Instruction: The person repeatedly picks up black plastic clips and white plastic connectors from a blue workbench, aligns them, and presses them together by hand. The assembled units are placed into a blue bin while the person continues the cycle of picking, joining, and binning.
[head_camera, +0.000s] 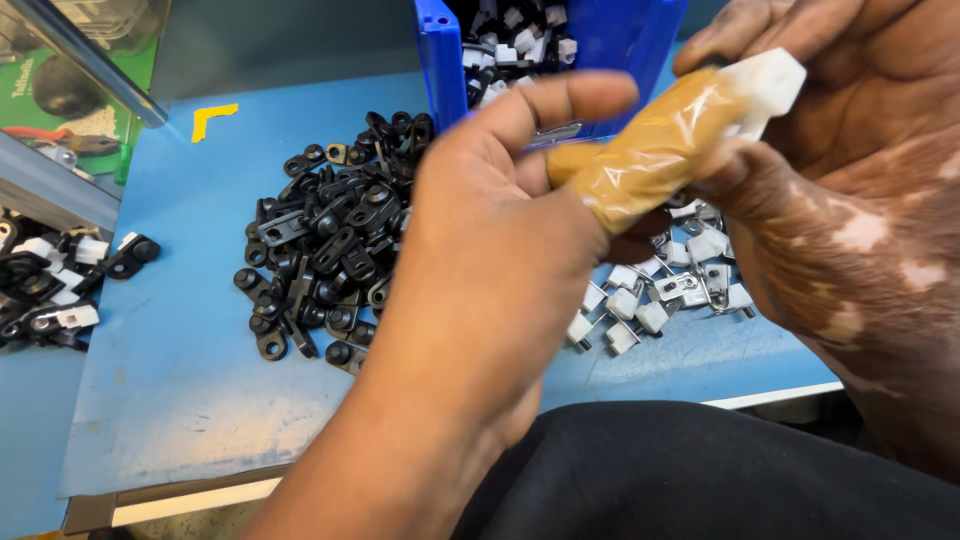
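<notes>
The left hand (500, 220) is raised nearest the camera, its fingers loosely spread, one wearing a tan rubber finger cot (650, 155). The right hand (840, 180) pinches a small white plastic clip (765, 85) at that cot's tip; whether the left finger grips it too is hard to tell. Beneath the hands, white clips (655, 290) lie on the blue mat (180, 330). Left of them sits a heap of black brackets (325, 235). Behind stands a blue bin (445, 60) of parts.
</notes>
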